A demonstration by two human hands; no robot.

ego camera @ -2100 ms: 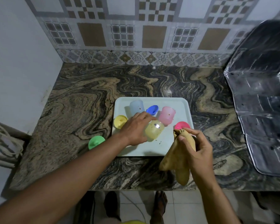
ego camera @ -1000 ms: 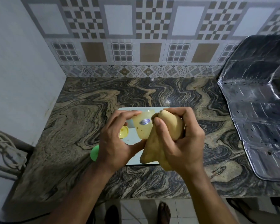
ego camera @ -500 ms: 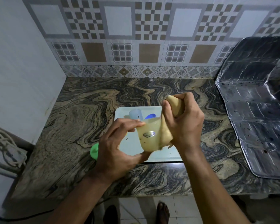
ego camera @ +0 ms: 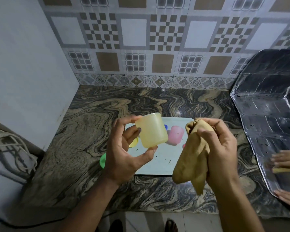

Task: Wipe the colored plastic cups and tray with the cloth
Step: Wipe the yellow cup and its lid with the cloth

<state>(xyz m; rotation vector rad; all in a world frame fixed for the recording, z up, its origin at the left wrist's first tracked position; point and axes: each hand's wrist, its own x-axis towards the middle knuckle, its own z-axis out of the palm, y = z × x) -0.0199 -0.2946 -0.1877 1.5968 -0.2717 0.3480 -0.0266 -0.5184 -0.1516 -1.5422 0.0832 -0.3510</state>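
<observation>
Yellow plastic cup (ego camera: 151, 130) sits tilted above the tray (ego camera: 159, 164), pinched in the left hand (ego camera: 124, 153) grip; right hand (ego camera: 219, 148) clenches the tan cloth (ego camera: 191, 161).

left hand (ego camera: 124, 153): raised, gripping | right hand (ego camera: 219, 148): apparently fisted

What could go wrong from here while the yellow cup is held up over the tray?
The left hand pinches the yellow cup only by its ends, so it might slip onto the pink cup below. The cloth hangs loose from the right hand and could drag through specks on the tray.
</observation>
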